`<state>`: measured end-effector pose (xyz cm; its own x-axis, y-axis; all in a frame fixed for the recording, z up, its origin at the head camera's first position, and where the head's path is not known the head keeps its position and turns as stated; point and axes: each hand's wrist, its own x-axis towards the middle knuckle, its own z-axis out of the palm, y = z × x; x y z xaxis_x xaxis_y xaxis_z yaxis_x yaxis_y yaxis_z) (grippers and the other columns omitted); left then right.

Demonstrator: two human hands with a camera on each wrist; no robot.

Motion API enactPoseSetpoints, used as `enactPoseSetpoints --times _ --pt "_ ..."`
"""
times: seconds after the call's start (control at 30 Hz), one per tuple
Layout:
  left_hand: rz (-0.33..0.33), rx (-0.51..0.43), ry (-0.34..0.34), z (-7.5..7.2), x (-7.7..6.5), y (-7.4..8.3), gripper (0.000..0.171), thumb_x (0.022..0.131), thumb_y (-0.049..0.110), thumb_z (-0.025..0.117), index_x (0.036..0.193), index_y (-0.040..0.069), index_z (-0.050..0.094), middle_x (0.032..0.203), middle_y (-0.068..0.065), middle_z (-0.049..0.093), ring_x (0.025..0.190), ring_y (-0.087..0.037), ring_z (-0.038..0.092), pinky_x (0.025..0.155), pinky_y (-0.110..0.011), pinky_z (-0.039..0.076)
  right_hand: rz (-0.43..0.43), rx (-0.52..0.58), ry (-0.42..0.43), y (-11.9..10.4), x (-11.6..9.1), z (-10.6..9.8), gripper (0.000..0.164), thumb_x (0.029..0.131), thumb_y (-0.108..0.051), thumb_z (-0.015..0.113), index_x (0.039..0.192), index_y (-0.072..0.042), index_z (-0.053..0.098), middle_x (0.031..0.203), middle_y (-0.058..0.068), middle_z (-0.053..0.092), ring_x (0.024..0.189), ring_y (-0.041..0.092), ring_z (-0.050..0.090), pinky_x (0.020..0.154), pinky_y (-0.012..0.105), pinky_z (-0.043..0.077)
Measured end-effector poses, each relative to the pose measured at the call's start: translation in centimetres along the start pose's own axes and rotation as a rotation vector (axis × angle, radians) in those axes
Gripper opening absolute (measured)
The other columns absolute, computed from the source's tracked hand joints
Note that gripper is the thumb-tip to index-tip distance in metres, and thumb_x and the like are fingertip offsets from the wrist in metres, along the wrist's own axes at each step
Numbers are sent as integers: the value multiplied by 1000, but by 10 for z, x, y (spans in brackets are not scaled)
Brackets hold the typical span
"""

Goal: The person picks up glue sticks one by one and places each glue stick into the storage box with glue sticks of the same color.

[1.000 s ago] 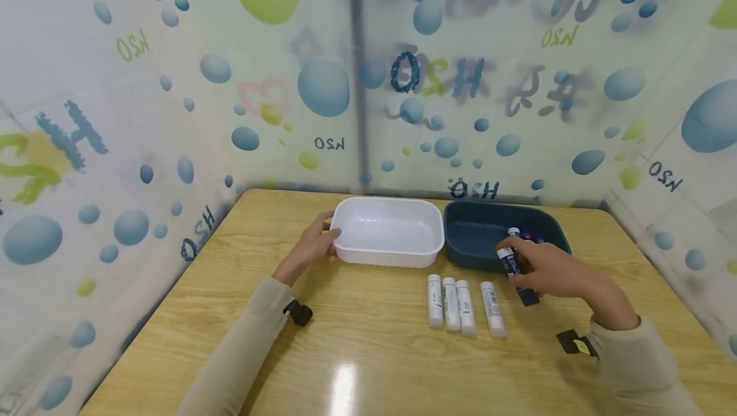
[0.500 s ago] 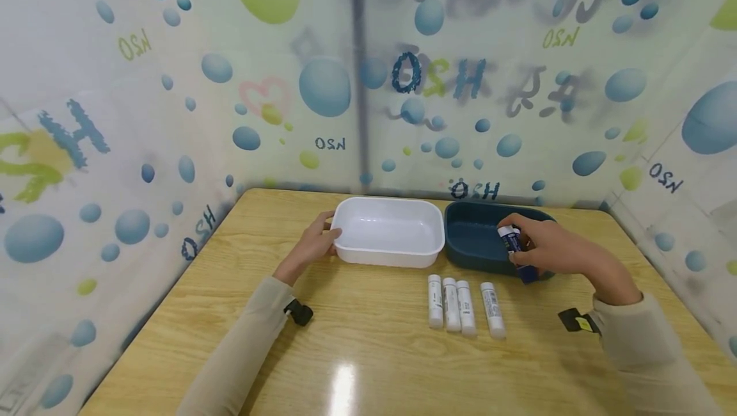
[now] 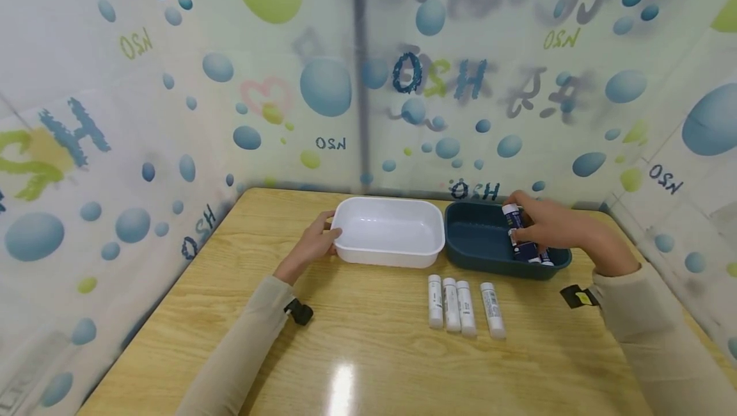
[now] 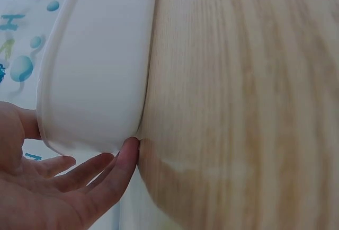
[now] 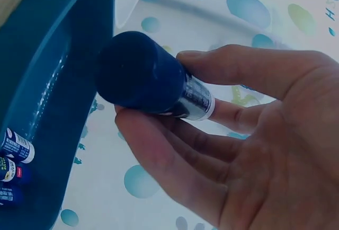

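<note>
My left hand (image 3: 313, 241) holds the left end of a white plastic bin (image 3: 387, 229); in the left wrist view its thumb is at the rim and its fingertips touch the lower wall. Over the dark teal bin (image 3: 475, 240), my right hand (image 3: 554, 226) pinches a dark blue glue stick (image 5: 142, 76) with a white end between thumb and fingers. Several other dark blue sticks (image 5: 16, 146) lie inside that bin, partly hidden by the right hand in the head view. Several white glue sticks (image 3: 451, 304) lie on the table in front of the bins.
Both bins stand side by side near the back edge of the wooden table (image 3: 368, 339). One white stick (image 3: 492, 310) lies slightly apart from the others. A patterned curtain wall (image 3: 276, 147) rises behind the table and along both sides.
My right hand has lifted the dark blue stick from in front of the teal bin up and back over it. The left hand has stayed on the white bin.
</note>
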<state>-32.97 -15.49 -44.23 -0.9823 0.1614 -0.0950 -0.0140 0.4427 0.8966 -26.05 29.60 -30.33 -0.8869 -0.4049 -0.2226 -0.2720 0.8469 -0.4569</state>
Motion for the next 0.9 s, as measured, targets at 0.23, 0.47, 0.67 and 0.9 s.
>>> enactPoseSetpoints --times 0.23,0.47,0.67,0.9 --pt "-6 -3 -2 1 0 1 58 108 22 50 161 13 30 147 -26 50 96 -25 66 74 -31 59 23 -27 -30 -2 12 -12 61 102 -15 62 147 4 25 96 15 63 74 17 67 68 38 61" --pt "8 0 5 1 4 -1 58 108 22 51 161 12 30 147 -27 50 89 -23 65 72 -30 59 27 -17 -28 -5 20 -25 61 104 -14 60 148 4 23 96 15 62 75 20 69 70 40 63" --pt "0 1 3 1 1 1 57 108 22 51 161 13 30 147 -26 50 93 -24 66 73 -31 59 43 17 -68 -3 29 -33 63 104 -14 60 149 5 20 110 23 64 88 23 70 75 44 63" --pt "-5 -2 0 0 -1 2 58 108 22 50 161 12 29 147 -27 49 95 -24 65 74 -31 60 74 30 -71 6 45 -38 56 103 -10 60 143 6 23 113 27 65 96 29 68 75 45 64"
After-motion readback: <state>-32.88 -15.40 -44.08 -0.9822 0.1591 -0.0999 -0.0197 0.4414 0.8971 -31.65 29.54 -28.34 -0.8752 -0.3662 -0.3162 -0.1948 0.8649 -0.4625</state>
